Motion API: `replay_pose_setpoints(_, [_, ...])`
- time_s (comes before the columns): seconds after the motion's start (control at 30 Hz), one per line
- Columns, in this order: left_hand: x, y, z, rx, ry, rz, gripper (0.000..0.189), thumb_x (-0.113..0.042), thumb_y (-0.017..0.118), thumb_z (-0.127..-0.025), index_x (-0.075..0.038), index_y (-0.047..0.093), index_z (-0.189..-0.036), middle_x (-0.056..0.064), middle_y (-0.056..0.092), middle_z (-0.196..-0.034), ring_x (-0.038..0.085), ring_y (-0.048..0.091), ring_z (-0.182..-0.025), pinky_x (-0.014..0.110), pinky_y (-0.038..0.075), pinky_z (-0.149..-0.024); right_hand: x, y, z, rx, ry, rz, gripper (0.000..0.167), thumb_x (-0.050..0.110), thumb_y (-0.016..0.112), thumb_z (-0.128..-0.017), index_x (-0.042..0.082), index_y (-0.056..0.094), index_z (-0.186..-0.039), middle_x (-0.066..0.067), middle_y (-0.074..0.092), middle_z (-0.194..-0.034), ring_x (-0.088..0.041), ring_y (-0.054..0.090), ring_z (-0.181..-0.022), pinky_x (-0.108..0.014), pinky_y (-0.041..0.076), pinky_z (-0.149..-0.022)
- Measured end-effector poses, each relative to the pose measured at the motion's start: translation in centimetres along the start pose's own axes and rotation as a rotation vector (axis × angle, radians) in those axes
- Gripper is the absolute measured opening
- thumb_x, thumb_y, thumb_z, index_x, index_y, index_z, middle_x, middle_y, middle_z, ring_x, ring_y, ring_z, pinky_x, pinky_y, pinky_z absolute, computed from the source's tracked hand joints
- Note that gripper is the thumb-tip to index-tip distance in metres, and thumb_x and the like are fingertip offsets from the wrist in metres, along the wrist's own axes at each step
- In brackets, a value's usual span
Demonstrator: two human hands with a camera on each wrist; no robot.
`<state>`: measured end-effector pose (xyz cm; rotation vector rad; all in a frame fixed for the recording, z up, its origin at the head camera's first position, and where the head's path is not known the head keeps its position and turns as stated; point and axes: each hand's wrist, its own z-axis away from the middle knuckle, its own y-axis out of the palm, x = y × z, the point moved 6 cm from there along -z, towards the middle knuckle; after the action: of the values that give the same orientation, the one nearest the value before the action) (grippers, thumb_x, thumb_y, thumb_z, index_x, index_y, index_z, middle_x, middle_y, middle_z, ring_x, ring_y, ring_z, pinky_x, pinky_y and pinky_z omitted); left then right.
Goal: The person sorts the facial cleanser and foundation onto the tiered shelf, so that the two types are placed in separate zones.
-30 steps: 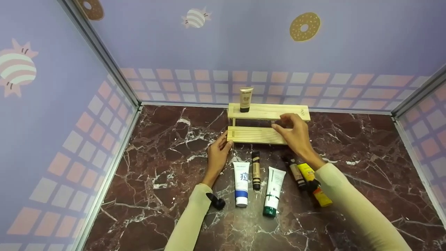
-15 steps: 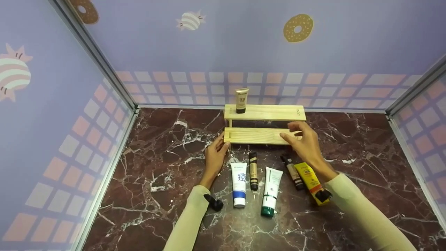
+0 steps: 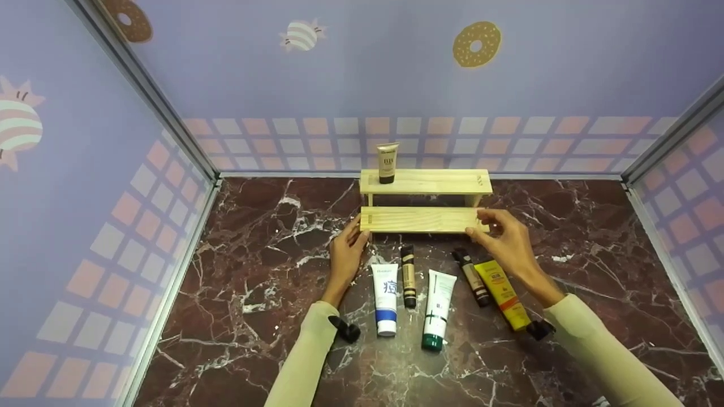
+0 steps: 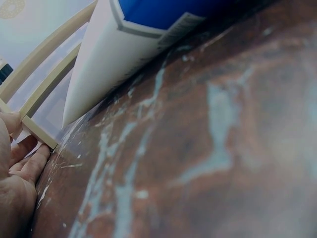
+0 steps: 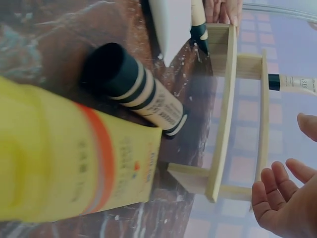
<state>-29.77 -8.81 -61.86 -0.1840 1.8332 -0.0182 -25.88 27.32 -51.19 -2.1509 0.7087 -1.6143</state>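
A two-tier wooden shelf point(image 3: 424, 220) stands against the back wall. My left hand point(image 3: 344, 252) holds its lower tier at the left end, thumb at the front corner and fingers along the side; the left wrist view shows those fingers point(image 4: 34, 166) by the side panel. My right hand point(image 3: 507, 240) is at the lower tier's right end, fingers loosely bent and thumb apart. The right wrist view shows nothing in the right hand point(image 5: 292, 198), which lies beside the shelf point(image 5: 225, 114). A small beige BB tube point(image 3: 387, 164) stands cap down on the upper tier's left part.
On the dark marble tabletop point(image 3: 254, 339) lie a white tube with a blue band point(image 3: 386, 299), a slim beige-and-black tube point(image 3: 408, 277), a white tube with a green cap point(image 3: 438, 311), another beige-and-black tube point(image 3: 473, 280) and a yellow tube point(image 3: 504, 297). Patterned walls point(image 3: 362, 73) enclose it.
My right hand has moved right along the lower tier to its right end, uncovering more of the shelf. My left hand stays at the left end. The head view has shifted slightly.
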Motion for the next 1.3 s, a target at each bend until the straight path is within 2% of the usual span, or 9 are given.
replay_pose_setpoints(0.1, [0.1, 0.0, 0.0, 0.005, -0.009, 0.003, 0.052, -0.013, 0.075, -0.107, -0.002, 0.061, -0.156, 0.022, 0.071, -0.141, 0.033, 0.071, -0.132, 0.041, 0.057, -0.113, -0.6, 0.2, 0.7, 0.033, 0.026, 0.004, 0.047, 0.014, 0.09, -0.094, -0.006, 0.072, -0.133, -0.025, 0.073, -0.127, -0.044, 0.07, -0.113, -0.031, 0.059, -0.094])
replay_pose_setpoints(0.23, [0.1, -0.1, 0.0, 0.009, -0.008, -0.011, 0.053, -0.014, 0.075, -0.107, -0.001, 0.06, -0.156, 0.022, 0.071, -0.142, 0.033, 0.07, -0.133, 0.043, 0.057, -0.113, -1.4, 0.5, 1.7, 0.068, 0.05, 0.004, 0.05, 0.017, 0.089, -0.096, -0.006, 0.071, -0.136, -0.025, 0.072, -0.131, -0.044, 0.069, -0.119, -0.056, 0.058, -0.102])
replay_pose_setpoints(0.3, [0.1, -0.1, 0.0, 0.009, -0.001, -0.021, 0.053, -0.015, 0.075, -0.107, -0.001, 0.06, -0.156, 0.023, 0.071, -0.142, 0.033, 0.07, -0.133, 0.044, 0.057, -0.112, -1.8, 0.7, 2.1, 0.08, 0.059, 0.0, 0.051, 0.018, 0.089, -0.096, -0.007, 0.07, -0.137, -0.026, 0.071, -0.131, -0.045, 0.068, -0.12, -0.061, 0.056, -0.104])
replay_pose_setpoints(0.47, [0.3, -0.1, 0.2, -0.005, 0.004, -0.028, 0.052, -0.015, 0.076, -0.107, -0.004, 0.062, -0.156, 0.022, 0.072, -0.141, 0.033, 0.071, -0.132, 0.044, 0.058, -0.112, -2.8, 1.3, 3.1, 0.122, 0.087, -0.007, 0.05, 0.017, 0.088, -0.098, -0.009, 0.07, -0.137, -0.029, 0.07, -0.131, -0.049, 0.068, -0.121, -0.063, 0.057, -0.105])
replay_pose_setpoints(0.63, [0.3, -0.3, 0.2, -0.017, -0.01, -0.029, 0.051, -0.014, 0.076, -0.107, -0.003, 0.063, -0.155, 0.023, 0.071, -0.141, 0.034, 0.071, -0.131, 0.042, 0.059, -0.11, -3.5, 1.9, 3.8, 0.179, 0.087, 0.042, 0.054, 0.021, 0.087, -0.099, -0.009, 0.068, -0.14, -0.029, 0.069, -0.133, -0.051, 0.068, -0.122, -0.065, 0.057, -0.104])
replay_pose_setpoints(0.83, [0.1, -0.1, 0.0, -0.01, -0.008, -0.041, 0.051, -0.012, 0.075, -0.107, -0.002, 0.062, -0.155, 0.023, 0.073, -0.138, 0.034, 0.073, -0.128, 0.042, 0.06, -0.109, -4.1, 2.5, 3.9, 0.22, 0.081, 0.06, 0.052, 0.017, 0.087, -0.098, -0.011, 0.069, -0.138, -0.032, 0.069, -0.134, -0.05, 0.07, -0.117, -0.064, 0.06, -0.1])
replay_pose_setpoints(0.97, [0.0, 0.0, -0.1, -0.014, -0.001, -0.034, 0.05, -0.009, 0.075, -0.106, -0.001, 0.062, -0.155, 0.022, 0.073, -0.138, 0.032, 0.073, -0.128, 0.042, 0.06, -0.109, -4.2, 3.1, 3.8, 0.241, 0.047, 0.082, 0.048, 0.012, 0.087, -0.096, -0.014, 0.071, -0.133, -0.034, 0.07, -0.13, -0.051, 0.069, -0.118, -0.065, 0.058, -0.102])
replay_pose_setpoints(1.3, [0.1, 0.0, 0.0, 0.0, -0.012, -0.026, 0.051, -0.012, 0.074, -0.107, -0.002, 0.062, -0.156, 0.021, 0.073, -0.14, 0.031, 0.072, -0.13, 0.041, 0.058, -0.111, -4.8, 3.6, 4.4, 0.259, 0.039, 0.118, 0.044, 0.01, 0.086, -0.095, -0.015, 0.072, -0.128, -0.035, 0.072, -0.124, -0.051, 0.065, -0.118, -0.066, 0.052, -0.107])
